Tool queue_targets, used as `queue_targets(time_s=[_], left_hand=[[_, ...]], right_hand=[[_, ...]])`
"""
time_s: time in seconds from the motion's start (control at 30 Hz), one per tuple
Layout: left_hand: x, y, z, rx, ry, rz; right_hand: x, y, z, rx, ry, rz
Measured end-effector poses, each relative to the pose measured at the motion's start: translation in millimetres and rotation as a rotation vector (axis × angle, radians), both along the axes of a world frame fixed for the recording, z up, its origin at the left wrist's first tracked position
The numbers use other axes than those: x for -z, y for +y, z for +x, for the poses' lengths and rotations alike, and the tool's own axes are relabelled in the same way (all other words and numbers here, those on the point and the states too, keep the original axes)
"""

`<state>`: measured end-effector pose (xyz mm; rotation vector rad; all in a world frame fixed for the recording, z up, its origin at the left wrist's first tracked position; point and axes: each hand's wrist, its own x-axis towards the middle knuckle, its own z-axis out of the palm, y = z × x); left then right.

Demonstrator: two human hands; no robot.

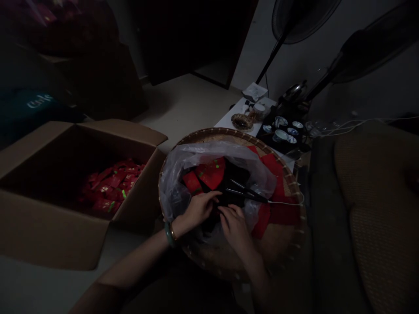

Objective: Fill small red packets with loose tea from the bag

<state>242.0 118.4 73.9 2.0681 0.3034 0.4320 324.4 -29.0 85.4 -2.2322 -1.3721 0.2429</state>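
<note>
My left hand [199, 212], with a green bangle [169, 234] and a gold-coloured one at its wrist, and my right hand [235, 227] nearly meet over a clear plastic bag [173, 174]. Fingers of both are bent inward in a pinch; what lies between them is too dark to make out. Inside the open bag are dark contents and red packets [212, 172] with gold and green marks. Just beyond my fingers lies a black tong-shaped tool [250, 195] with two arms apart and a white cord. All this rests on a round woven tray [278, 250].
At left stands an open cardboard box [137, 209] holding many red packets [113, 187]. Flat red pieces [273, 174] lie on the tray's right side. Behind are small cups [281, 135] on a dark tea tray, and standing fans [304, 17]. A woven seat [386, 226] is at right.
</note>
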Motion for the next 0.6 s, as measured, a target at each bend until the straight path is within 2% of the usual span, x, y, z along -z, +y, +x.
queue_targets(time_s=[0.13,0.6], left_hand=[[-0.3,-0.2,-1.1,0.031,0.033,0.222],[-3.3,1.3,-6.5,0.127,0.016,0.295]], right_hand=[[3.4,-0.8,0.2,0.025,0.013,0.027],[10.1,4.7,-2.1,0.08,0.094,0.087]])
